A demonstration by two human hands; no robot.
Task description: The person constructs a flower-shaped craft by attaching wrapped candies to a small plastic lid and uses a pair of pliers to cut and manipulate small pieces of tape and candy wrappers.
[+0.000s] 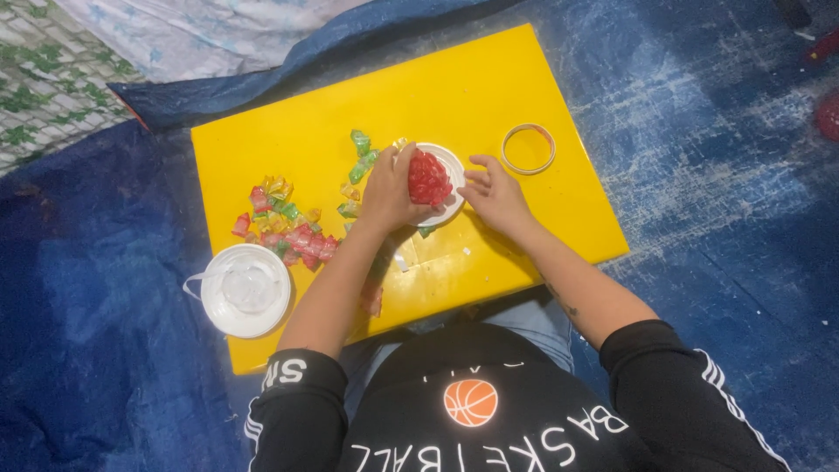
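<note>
Left hand in a closed grip around a red faceted cluster, pressing it onto a small white plate near the middle of the yellow surface; right hand loose, fingers spread, fingertips touching the plate's right rim. Just left of the plate, scattered green, yellow and red folded pieces, with a few more under the left forearm. Further out, a pale ring lying flat to the right, well apart from the plate, a white lidded cup at the surface's near left corner, blue tarp all around.
</note>
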